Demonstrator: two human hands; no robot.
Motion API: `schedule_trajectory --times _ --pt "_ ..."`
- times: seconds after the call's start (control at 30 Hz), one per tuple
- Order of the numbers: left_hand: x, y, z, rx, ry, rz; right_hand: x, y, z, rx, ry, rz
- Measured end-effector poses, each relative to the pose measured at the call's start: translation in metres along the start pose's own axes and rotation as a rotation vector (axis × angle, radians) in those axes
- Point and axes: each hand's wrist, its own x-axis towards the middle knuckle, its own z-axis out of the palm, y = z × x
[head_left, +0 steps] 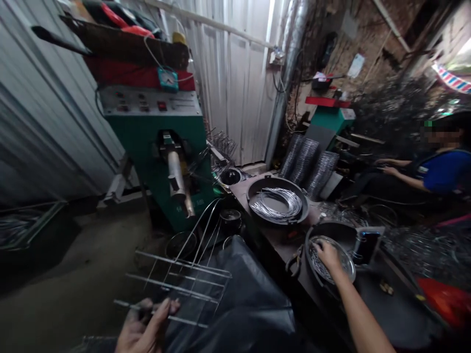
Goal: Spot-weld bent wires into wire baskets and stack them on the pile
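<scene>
My left hand [147,326] is closed around the near bar of a wire rack [191,279], which lies tilted over the dark apron [253,284] on my lap. Two long bent wires rise from the rack toward the green machine [165,162]. Over to the right, my right hand [329,257] reaches into a shiny metal bowl [351,267] of small wire pieces [319,262]. Its fingers are curled down into the pieces; what they pinch, if anything, is hidden. The bowl sits inside a larger dark round pan [312,230].
A second pan [253,208] with coiled wires [290,201] stands on the bench. Behind it are stacked wire rings [305,157]. A phone [368,246] leans by the bowl; pliers [294,262] hang nearby. A person in blue [447,169] sits at the right.
</scene>
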Motion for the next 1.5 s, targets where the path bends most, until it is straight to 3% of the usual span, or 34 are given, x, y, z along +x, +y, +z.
schedule_trajectory --times 0.1,0.2,0.3,0.4,0.53,0.87,1.07,1.5 --pt "0.001 -0.002 0.025 -0.041 -0.019 0.086 0.003 -0.094 0.001 0.374 -0.209 -0.287" --pt "0.01 -0.011 0.029 -0.046 -0.016 0.138 -0.004 -0.196 0.014 0.651 -0.47 -0.466" --pt "0.018 -0.02 0.021 -0.018 0.004 0.171 -0.018 -0.273 0.035 0.829 -0.721 -0.501" --pt "0.021 -0.024 0.009 0.017 0.009 0.182 -0.03 -0.315 0.054 0.98 -0.938 -0.428" --pt "0.027 -0.025 -0.001 0.053 0.009 0.184 -0.039 -0.33 0.071 1.106 -1.049 -0.324" --pt "0.048 -0.022 -0.008 0.166 0.016 0.194 -0.024 -0.326 0.076 1.096 -1.013 -0.351" --pt "0.051 -0.023 -0.01 0.204 0.003 0.175 -0.025 -0.326 0.094 1.148 -1.057 -0.321" --pt "0.066 -0.013 -0.019 0.153 -0.041 0.062 -0.038 -0.344 0.11 1.312 -1.118 -0.076"
